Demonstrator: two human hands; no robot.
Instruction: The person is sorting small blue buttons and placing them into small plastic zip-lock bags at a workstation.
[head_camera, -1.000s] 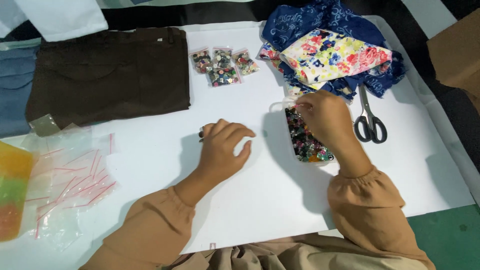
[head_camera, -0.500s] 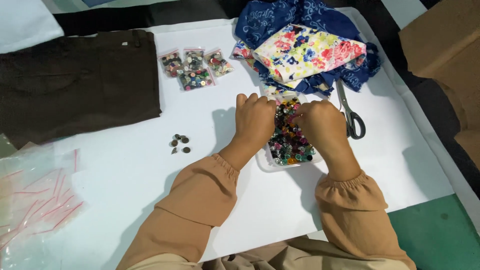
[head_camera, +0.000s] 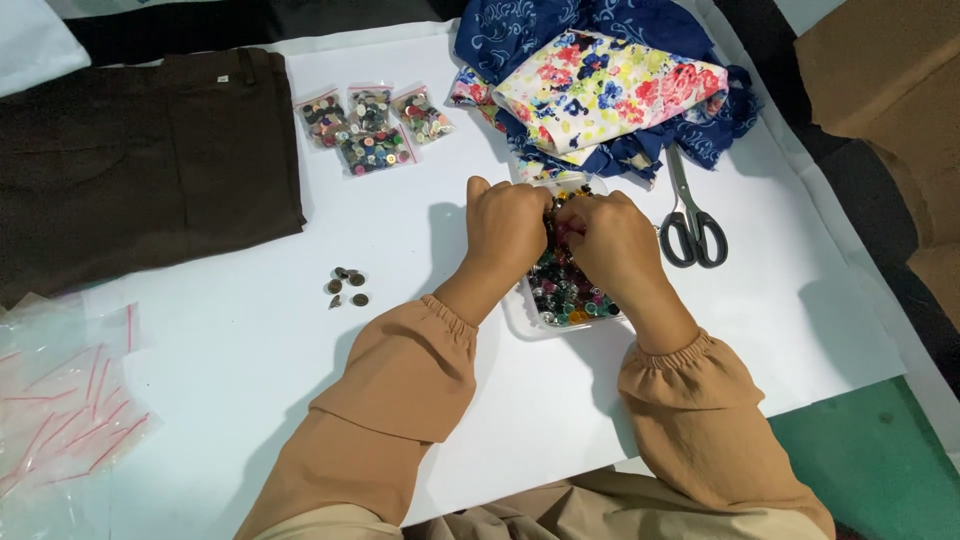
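Far left of your hands: empty zip bags (head_camera: 60, 400). Nearer, a small button pile (head_camera: 345, 286) lies apart. Your left hand (head_camera: 505, 228) and right hand (head_camera: 610, 240) meet, fingers pinched together on the top edge of the button bag (head_camera: 565, 295) lying under them. Hold both sides level so nothing spills; whether the seal is closed, you cannot tell. Scissors (head_camera: 690, 225) sit just right.
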